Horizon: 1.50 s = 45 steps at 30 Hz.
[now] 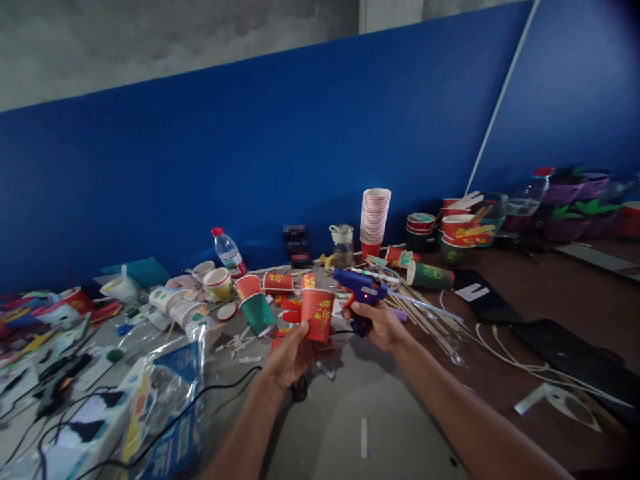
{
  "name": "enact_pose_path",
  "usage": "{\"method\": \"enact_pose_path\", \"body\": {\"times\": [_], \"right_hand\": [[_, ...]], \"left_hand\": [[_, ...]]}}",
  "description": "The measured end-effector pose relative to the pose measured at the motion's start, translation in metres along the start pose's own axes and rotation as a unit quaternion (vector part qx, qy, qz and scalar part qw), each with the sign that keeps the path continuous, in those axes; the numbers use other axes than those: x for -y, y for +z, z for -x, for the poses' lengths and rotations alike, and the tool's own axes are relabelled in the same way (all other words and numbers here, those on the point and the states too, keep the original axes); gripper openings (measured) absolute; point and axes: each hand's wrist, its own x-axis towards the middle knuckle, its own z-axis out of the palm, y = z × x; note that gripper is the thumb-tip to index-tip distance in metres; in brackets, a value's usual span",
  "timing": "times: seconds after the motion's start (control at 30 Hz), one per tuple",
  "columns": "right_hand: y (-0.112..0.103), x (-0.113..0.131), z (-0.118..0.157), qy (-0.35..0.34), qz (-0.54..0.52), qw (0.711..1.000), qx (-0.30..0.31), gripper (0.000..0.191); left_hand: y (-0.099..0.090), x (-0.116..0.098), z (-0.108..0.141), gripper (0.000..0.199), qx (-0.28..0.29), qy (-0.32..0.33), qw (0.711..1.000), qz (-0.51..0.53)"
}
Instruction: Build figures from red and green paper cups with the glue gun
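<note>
My left hand (pixel 293 353) is closed around a red paper cup (pixel 319 310) with yellow lettering, held above the grey tabletop. A cut red paper piece with yellow print seems to rise from its rim. In my right hand (pixel 377 321) is a blue hot glue gun (pixel 361 288), gripped by its handle, with a small red light lit on its side. The gun's nozzle points left, close to the cup; whether it touches is unclear. Behind the cup lie red paper scraps (pixel 291 310), partly hidden, and a green and red cup pair (pixel 256 307) leans to their left.
A tall stack of paper cups (pixel 375 220) stands by the blue partition. Wooden sticks (pixel 425 310) lie to the right, beside a dark green cup (pixel 430 275). A black cord (pixel 200 397) crosses the left side near plastic packaging (pixel 170 393). Water bottles (pixel 230 253) stand farther back.
</note>
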Motion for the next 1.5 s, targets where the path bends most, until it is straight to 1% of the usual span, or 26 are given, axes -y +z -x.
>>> {"method": "enact_pose_path", "body": {"times": [0.1,0.17,0.23,0.3,0.37,0.53,0.67,0.73,0.8,0.93,1.07,1.13,1.3,1.5], "right_hand": [[0.003,0.004,0.002,-0.022,-0.001,1.0,0.018,0.026],[0.005,0.003,0.005,-0.02,0.042,0.998,0.044,0.024],[0.008,0.002,0.009,-0.013,0.1,0.993,0.068,0.022],[0.01,-0.001,0.013,-0.005,0.144,0.986,0.08,0.024],[0.01,-0.002,0.017,0.005,0.157,0.984,0.083,0.027],[0.006,-0.004,0.021,0.044,0.138,0.984,0.1,0.035],[0.009,-0.001,0.023,0.09,0.168,0.973,0.132,0.038],[0.012,0.002,0.023,0.085,0.173,0.97,0.145,0.039],[0.015,0.004,0.023,0.069,0.178,0.971,0.146,0.037],[0.015,0.005,0.022,0.039,0.195,0.969,0.147,0.033],[0.015,0.005,0.023,0.048,0.21,0.964,0.154,0.034],[0.017,0.005,0.023,0.055,0.216,0.963,0.15,0.036],[0.023,0.007,0.024,0.043,0.27,0.955,0.117,0.037],[0.02,-0.001,0.024,0.06,0.279,0.955,0.08,0.038]], "left_hand": [[0.001,-0.007,0.0,0.033,-0.024,0.084,0.995,0.057],[0.002,-0.013,0.002,0.033,-0.032,0.129,0.987,0.085],[0.001,-0.018,0.004,0.035,-0.032,0.154,0.982,0.103],[0.0,-0.021,0.005,0.035,-0.029,0.165,0.979,0.112],[-0.001,-0.022,0.004,0.036,-0.03,0.164,0.979,0.117],[-0.005,-0.022,0.002,0.036,-0.044,0.166,0.977,0.131],[-0.005,-0.024,0.003,0.037,-0.024,0.171,0.977,0.129],[-0.004,-0.025,0.004,0.037,-0.025,0.173,0.976,0.126],[-0.002,-0.025,0.004,0.036,-0.037,0.169,0.977,0.126],[-0.001,-0.025,0.004,0.035,-0.047,0.155,0.979,0.121],[-0.002,-0.025,0.003,0.03,-0.037,0.164,0.978,0.12],[-0.002,-0.025,0.003,0.027,-0.038,0.166,0.979,0.114],[-0.002,-0.026,0.004,0.025,-0.046,0.162,0.98,0.106],[-0.006,-0.024,0.002,0.026,-0.041,0.17,0.98,0.091]]}}
